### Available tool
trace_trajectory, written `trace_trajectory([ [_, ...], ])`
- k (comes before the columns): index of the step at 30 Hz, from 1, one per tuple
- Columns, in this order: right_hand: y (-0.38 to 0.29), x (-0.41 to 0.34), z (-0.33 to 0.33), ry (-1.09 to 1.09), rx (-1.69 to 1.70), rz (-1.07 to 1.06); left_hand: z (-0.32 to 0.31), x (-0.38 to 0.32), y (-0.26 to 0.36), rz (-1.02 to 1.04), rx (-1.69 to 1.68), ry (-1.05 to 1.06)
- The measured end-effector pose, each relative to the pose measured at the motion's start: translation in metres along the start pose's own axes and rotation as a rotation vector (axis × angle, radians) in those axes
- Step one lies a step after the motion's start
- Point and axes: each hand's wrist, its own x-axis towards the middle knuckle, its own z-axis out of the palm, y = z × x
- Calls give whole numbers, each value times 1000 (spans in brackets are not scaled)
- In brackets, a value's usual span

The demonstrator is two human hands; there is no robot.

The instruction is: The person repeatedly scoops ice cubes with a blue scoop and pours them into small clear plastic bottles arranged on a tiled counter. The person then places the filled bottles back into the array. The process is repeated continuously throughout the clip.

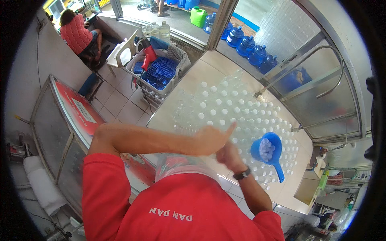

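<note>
My left hand reaches across in front of me, one digit extended and the other fingers curled. My right hand, with a dark watch on the wrist, is bent in close against it. Whether either holds something small is hidden by the curled fingers and blur. Below and beyond them, clear plastic bottles stand upright in tight rows on a tiled counter; many have white caps, while those on the left side look uncapped. On the capped bottles to the right rests a blue plastic dipper holding loose white caps.
A basket of blue items, with a red heat gun on it, stands beyond the counter's left edge. A chest freezer is at my left. A curved metal pipe overhangs the far right side. A seated person is farther off.
</note>
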Motion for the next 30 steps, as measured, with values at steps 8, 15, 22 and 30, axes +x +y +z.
trace_trajectory([
  [8,-80,-105,-111,901,-1047,-765,-86,43,-172,-144,-101,1034],
  [15,-49,-60,-199,910,-1544,-444,37,119,-266,-443,-392,775],
  [22,-49,-35,-218,1004,-1671,-300,97,138,-266,-522,-330,457],
  [30,-50,-39,-210,948,-1730,-323,70,75,-218,-313,-78,441],
])
